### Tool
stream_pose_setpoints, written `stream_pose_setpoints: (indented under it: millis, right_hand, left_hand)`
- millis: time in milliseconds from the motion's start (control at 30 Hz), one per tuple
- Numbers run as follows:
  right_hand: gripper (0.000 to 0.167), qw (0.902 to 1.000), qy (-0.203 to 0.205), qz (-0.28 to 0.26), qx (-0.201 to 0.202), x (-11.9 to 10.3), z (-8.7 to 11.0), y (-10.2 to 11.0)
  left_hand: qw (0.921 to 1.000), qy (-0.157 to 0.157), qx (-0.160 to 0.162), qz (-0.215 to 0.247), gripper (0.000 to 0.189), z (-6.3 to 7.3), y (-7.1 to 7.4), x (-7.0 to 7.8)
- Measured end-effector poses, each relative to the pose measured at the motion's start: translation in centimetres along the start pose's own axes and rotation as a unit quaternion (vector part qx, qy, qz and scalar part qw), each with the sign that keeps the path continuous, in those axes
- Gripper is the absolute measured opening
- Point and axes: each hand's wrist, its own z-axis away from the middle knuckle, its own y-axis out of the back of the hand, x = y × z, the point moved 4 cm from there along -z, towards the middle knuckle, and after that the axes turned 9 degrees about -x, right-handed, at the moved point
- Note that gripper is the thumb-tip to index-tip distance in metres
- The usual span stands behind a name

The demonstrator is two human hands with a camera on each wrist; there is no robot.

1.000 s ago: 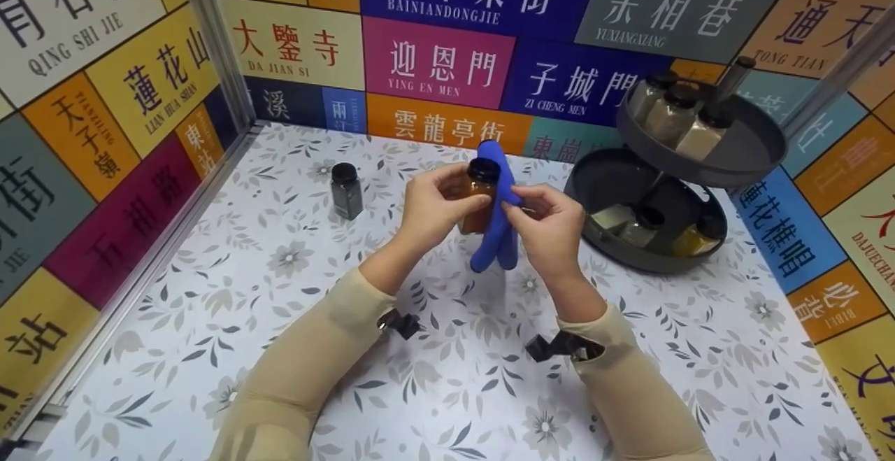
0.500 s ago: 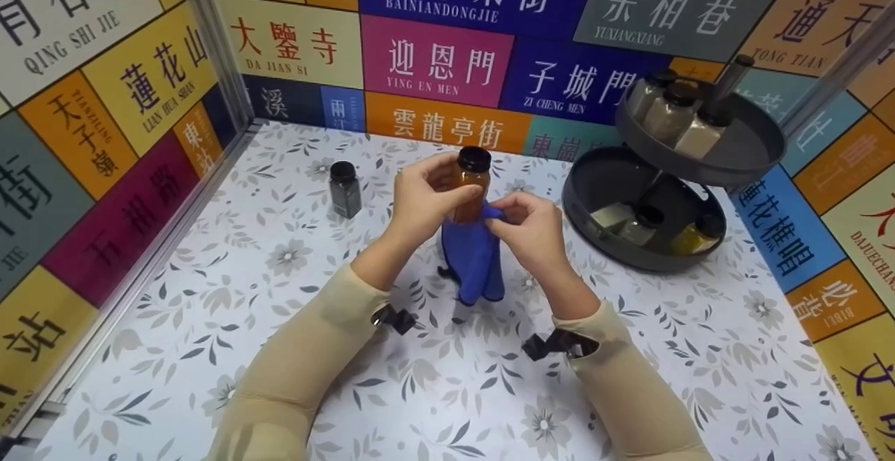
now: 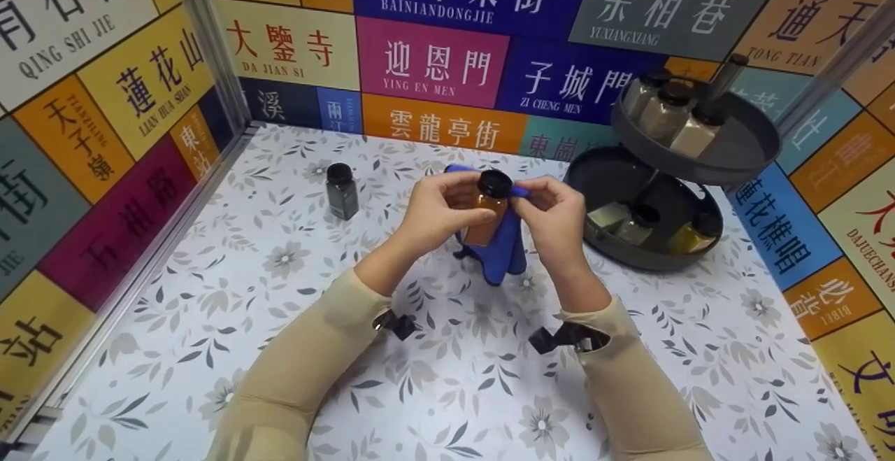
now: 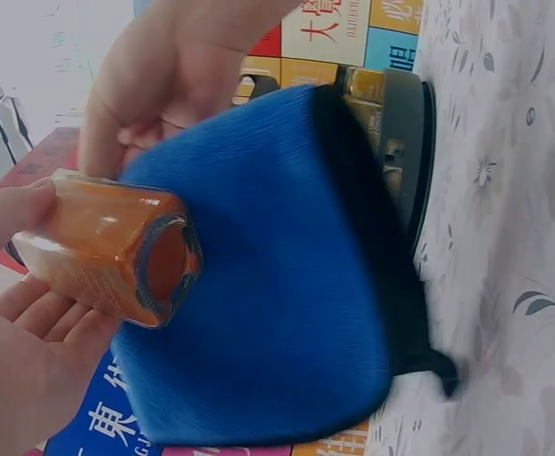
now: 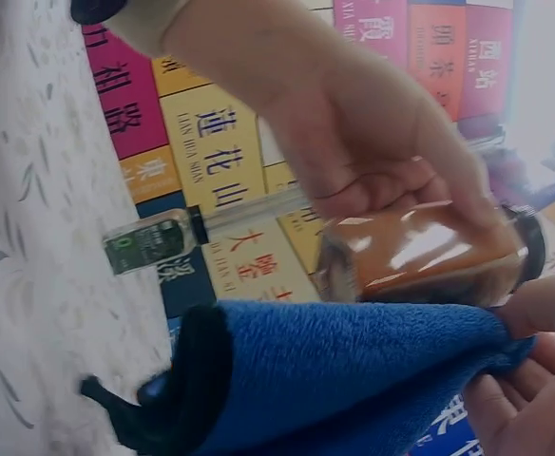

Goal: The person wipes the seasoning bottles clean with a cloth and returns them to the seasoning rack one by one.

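A square glass spice jar (image 3: 484,222) with orange-brown contents and a black lid is gripped upright by my left hand (image 3: 437,210), thumb in front and fingers behind. My right hand (image 3: 556,213) pinches the edge of a blue cloth (image 3: 500,254) beside the jar's upper part. In the left wrist view the cloth (image 4: 268,275), dark-edged with a small loop at one corner, hangs next to the jar's base (image 4: 168,271). Seen from the right wrist, the jar (image 5: 420,252) lies just above the cloth's folded edge (image 5: 354,351). Whether they touch is unclear.
Left of my hands a dark jar (image 3: 342,192) with a black lid stands on the flower-patterned table (image 3: 419,377). At the right a two-tier grey round rack (image 3: 654,254) holds several jars on both levels. Sign-printed walls (image 3: 433,62) close off the back and sides.
The cloth swung from upright beside the jar to hanging below, then rose again behind it. The jar moved left, then back right and slightly lower. Both hands kept their holds.
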Motion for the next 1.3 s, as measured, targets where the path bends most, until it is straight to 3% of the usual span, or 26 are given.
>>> stream_pose_setpoints:
  millis: [133,300,500,667,800,967,1133,1300]
  right_hand:
    - [0.016,0.9986,0.05,-0.006,0.014,-0.9,0.3,0.2]
    - [0.014,0.9978,0.065,0.004,0.012,-1.3,0.7,-0.2]
    - [0.013,0.9977,0.029,0.055,-0.026,-0.5,1.2,-1.4]
    - [0.011,0.9916,-0.025,0.113,-0.058,0.2,1.1,-2.1]
    - [0.01,0.987,-0.069,0.126,-0.073,1.2,0.9,-2.2]
    - [0.011,0.9899,-0.101,0.076,-0.064,2.1,0.4,-1.8]
    - [0.013,0.9976,-0.056,0.02,-0.035,1.6,0.1,-1.1]
    - [0.015,0.9997,0.018,-0.012,0.008,0.0,0.1,-0.2]
  left_hand:
    - [0.9998,0.008,0.013,-0.013,0.049,0.1,0.0,-0.2]
    - [0.9984,0.015,0.053,-0.01,0.049,0.1,0.3,-0.2]
    - [0.9941,-0.001,0.107,0.016,0.05,0.1,1.5,-0.3]
    - [0.9926,-0.011,0.12,0.017,0.05,0.2,1.9,0.1]
    - [0.9936,-0.003,0.113,0.007,0.05,0.3,1.7,0.6]
    - [0.996,-0.004,0.087,0.021,0.052,0.0,1.1,0.7]
    - [0.9986,-0.004,0.037,0.038,0.051,0.0,0.4,0.2]
    - [0.9999,-0.005,0.005,0.007,0.052,0.0,0.1,0.1]
